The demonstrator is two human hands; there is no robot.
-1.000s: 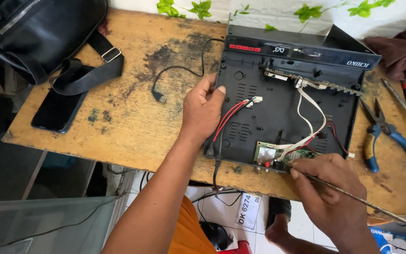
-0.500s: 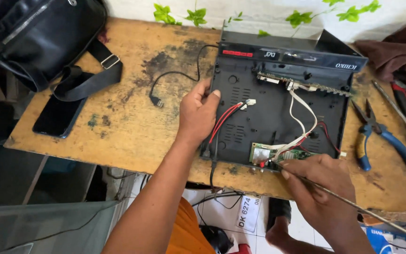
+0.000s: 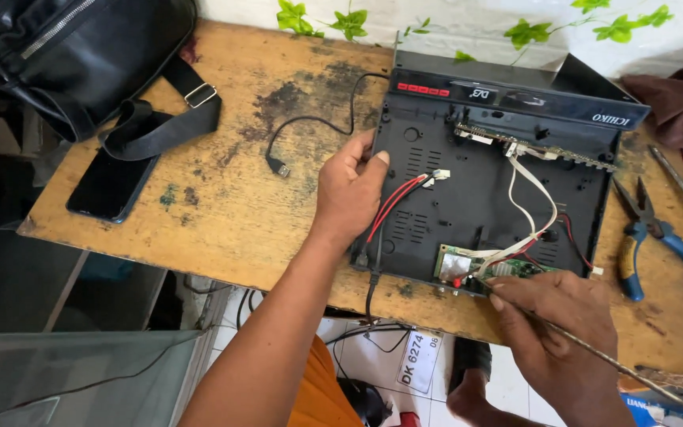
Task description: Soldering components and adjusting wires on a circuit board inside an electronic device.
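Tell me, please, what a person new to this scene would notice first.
First, the opened black device case at the middle of the worn wooden table, with wires inside. The left hand rests on its left edge; the right hand holds a thin rod by the small circuit board at its near edge.

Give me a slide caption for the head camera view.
Left hand steadies an opened black box; right hand works a thin tool on it.

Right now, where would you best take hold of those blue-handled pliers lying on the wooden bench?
Grip the blue-handled pliers by both blue handles, coming from above on the near side. The handles point toward the bench's front edge and lie flat and clear, while the metal jaws point away.
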